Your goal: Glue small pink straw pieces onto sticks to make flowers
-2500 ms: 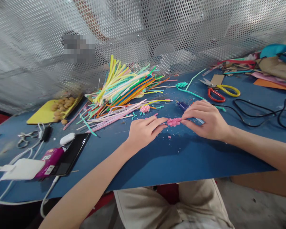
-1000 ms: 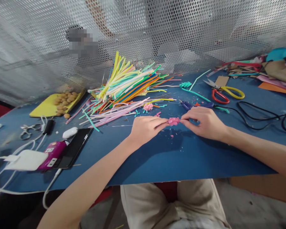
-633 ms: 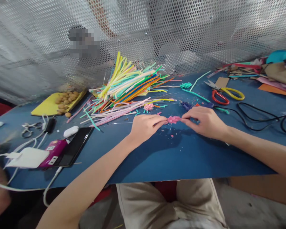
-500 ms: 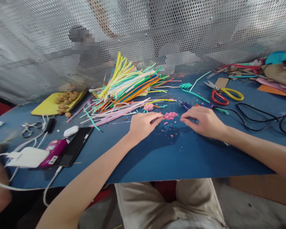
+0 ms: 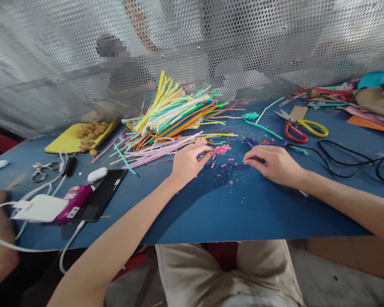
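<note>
My left hand [image 5: 190,164] is closed in a pinch on one end of a bumpy pink pipe-cleaner piece [image 5: 223,149], just above the blue table. Small cut pink bits [image 5: 231,160] lie below it. A second pink cluster [image 5: 201,142] shows partly behind my left hand. To the right, my right hand [image 5: 272,164] rests with thumb and fingertips pressed together; whether something tiny is between them cannot be made out. Just beyond it lies a dark purple-blue glue gun [image 5: 269,143], partly covered by the hand.
Many coloured pipe cleaners [image 5: 179,113] are heaped at the back. Scissors [image 5: 302,125] and a black cable [image 5: 345,157] lie right. On the left are a phone [image 5: 104,196], a purple power block [image 5: 75,202], small scissors [image 5: 40,170] and a yellow sheet [image 5: 62,138] bearing round brown items.
My left hand has shifted left with the pink piece, away from my right hand. More pink bits now show on the table. My right hand has hardly moved.
</note>
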Demonstrator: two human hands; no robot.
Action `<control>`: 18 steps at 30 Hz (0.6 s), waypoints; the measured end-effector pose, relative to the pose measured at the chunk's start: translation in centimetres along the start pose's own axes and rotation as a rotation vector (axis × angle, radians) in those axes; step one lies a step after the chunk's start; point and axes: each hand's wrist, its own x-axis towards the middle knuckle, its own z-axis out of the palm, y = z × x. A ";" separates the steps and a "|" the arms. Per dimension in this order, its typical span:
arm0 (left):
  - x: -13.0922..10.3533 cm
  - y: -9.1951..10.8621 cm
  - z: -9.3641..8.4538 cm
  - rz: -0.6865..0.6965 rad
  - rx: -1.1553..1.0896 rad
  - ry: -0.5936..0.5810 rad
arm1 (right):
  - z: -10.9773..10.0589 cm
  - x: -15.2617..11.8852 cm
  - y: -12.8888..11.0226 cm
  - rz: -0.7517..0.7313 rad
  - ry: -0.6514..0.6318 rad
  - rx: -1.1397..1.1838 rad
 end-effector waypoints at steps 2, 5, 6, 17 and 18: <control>0.0 -0.1 0.1 0.003 -0.009 -0.015 | 0.0 0.0 0.0 0.004 -0.020 -0.004; 0.0 -0.4 0.1 -0.026 -0.016 -0.048 | 0.1 0.0 0.0 0.020 -0.043 -0.029; 0.0 -0.6 0.2 -0.038 -0.017 -0.056 | 0.2 0.0 0.1 0.028 -0.045 -0.042; 0.3 -1.3 -0.1 -0.111 -0.011 -0.057 | 0.6 -0.2 0.4 0.052 -0.106 -0.094; 0.3 -1.3 -0.1 -0.114 -0.005 -0.059 | 0.6 -0.2 0.4 0.056 -0.106 -0.101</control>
